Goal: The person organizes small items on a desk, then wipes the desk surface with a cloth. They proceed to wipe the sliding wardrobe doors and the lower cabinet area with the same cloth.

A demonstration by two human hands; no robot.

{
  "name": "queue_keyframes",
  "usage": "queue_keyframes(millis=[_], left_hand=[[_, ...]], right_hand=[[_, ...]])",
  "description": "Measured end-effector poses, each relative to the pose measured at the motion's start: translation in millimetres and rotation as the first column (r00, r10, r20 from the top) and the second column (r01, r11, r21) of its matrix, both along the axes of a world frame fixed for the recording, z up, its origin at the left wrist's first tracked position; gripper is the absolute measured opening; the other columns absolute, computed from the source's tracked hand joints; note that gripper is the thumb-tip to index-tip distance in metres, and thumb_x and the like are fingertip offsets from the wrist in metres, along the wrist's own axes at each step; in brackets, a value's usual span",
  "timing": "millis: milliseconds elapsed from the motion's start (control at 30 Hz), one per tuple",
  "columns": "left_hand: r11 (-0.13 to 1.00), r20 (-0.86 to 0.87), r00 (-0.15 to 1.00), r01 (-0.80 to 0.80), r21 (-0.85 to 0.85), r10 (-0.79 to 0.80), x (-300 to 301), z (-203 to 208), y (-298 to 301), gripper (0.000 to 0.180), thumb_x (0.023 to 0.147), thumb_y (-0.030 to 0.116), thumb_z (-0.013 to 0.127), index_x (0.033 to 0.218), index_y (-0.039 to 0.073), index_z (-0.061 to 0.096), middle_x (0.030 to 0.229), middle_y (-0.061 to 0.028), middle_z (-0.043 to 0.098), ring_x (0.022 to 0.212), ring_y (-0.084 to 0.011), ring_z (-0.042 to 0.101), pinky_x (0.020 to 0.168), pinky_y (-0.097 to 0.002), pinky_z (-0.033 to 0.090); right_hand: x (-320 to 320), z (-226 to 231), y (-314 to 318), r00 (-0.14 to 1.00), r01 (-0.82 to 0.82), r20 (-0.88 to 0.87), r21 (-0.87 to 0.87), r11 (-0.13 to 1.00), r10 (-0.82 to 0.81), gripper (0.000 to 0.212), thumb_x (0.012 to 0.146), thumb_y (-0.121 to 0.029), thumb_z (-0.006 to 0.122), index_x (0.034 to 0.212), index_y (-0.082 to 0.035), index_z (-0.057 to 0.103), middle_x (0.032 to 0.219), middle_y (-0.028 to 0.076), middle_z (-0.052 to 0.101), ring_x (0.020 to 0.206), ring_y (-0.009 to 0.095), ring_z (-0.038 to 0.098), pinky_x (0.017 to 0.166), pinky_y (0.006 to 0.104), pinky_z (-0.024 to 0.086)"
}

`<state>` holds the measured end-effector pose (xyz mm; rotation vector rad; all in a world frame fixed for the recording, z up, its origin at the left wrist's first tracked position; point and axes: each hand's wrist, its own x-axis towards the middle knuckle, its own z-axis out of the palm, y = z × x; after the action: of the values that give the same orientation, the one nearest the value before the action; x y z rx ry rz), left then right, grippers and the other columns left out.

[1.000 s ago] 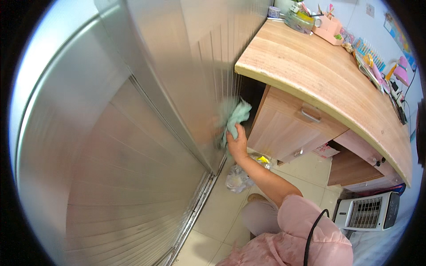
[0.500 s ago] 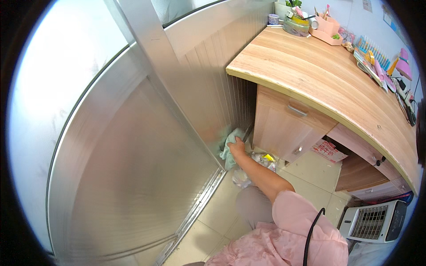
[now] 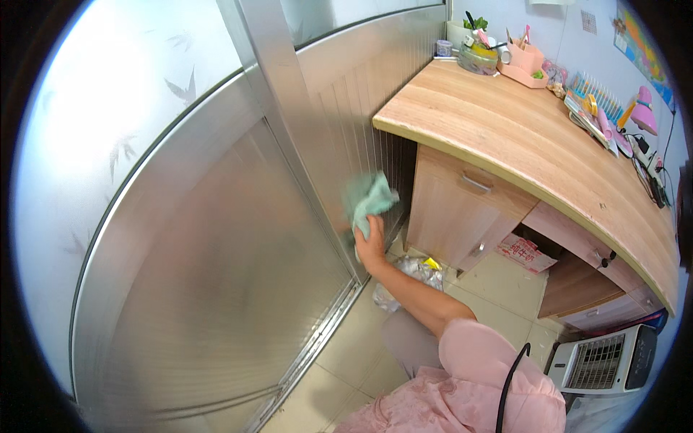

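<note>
A pale green cloth [image 3: 375, 200] is bunched in my right hand [image 3: 371, 245], whose fingers are closed round it. Part of the cloth is smeared by motion. It lies against or just in front of the ribbed metal panel [image 3: 333, 119] beside the desk; whether it touches cannot be made out. My right arm reaches forward from a pink sleeve, over my bent knee. My left hand is out of the picture.
A wooden desk [image 3: 491, 108] with drawers stands at right, its corner near my hand. A framed metal door with frosted glass [image 3: 202, 238] fills the left. Below my forearm sits a clear plastic bag [image 3: 415, 274]. An air cooler [image 3: 599, 361] stands at lower right.
My right hand has moved up the panel with the cloth, away from the floor corner. The view has shifted slightly, showing more of the glass and wall.
</note>
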<state>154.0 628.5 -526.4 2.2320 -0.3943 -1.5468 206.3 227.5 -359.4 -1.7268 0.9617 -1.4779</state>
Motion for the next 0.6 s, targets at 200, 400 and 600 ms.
queue_keyframes(millis=[200, 400, 600], left_hand=[[1.000, -0.039, 0.999, 0.014, 0.015, -0.014, 2.6, -15.7, -12.8, 0.039, 0.096, 0.033, 0.050, 0.112, 0.000, 0.061, 0.103, -0.0119, 0.066, 0.088, -0.0257, 0.064, 0.076, -0.0371, 0.051], [0.994, -0.005, 0.995, 0.095, -0.059, -0.095, -33.8, -33.0, 36.3, 0.038, 0.096, 0.033, 0.050, 0.111, 0.000, 0.061, 0.103, -0.0117, 0.067, 0.087, -0.0257, 0.064, 0.075, -0.0372, 0.051], [0.856, 0.226, 0.928, 0.362, -0.370, -0.295, -48.6, -23.6, 63.6, 0.034, 0.095, 0.031, 0.052, 0.106, 0.001, 0.062, 0.097, -0.0096, 0.068, 0.082, -0.0223, 0.065, 0.070, -0.0350, 0.051]], right_hand=[[-18.8, 159.6, -14.4, 0.964, -0.076, 0.215, -0.351, 0.933, 0.159, 0.037, 0.083, -0.004, 0.063, 0.118, 0.004, 0.054, 0.125, 0.022, 0.048, 0.113, 0.037, 0.050, 0.095, 0.0401, 0.041], [17.6, 97.2, -16.6, 0.998, 0.037, 0.059, -0.378, 0.925, -0.015, 0.039, 0.084, -0.005, 0.057, 0.122, 0.002, 0.050, 0.131, 0.026, 0.044, 0.115, 0.042, 0.048, 0.094, 0.0424, 0.042], [-49.4, 34.7, -6.5, 0.953, -0.262, -0.011, 0.475, 0.840, 0.304, 0.051, 0.080, -0.009, 0.063, 0.128, 0.000, 0.051, 0.123, 0.023, 0.056, 0.113, 0.035, 0.054, 0.095, 0.0383, 0.043]])
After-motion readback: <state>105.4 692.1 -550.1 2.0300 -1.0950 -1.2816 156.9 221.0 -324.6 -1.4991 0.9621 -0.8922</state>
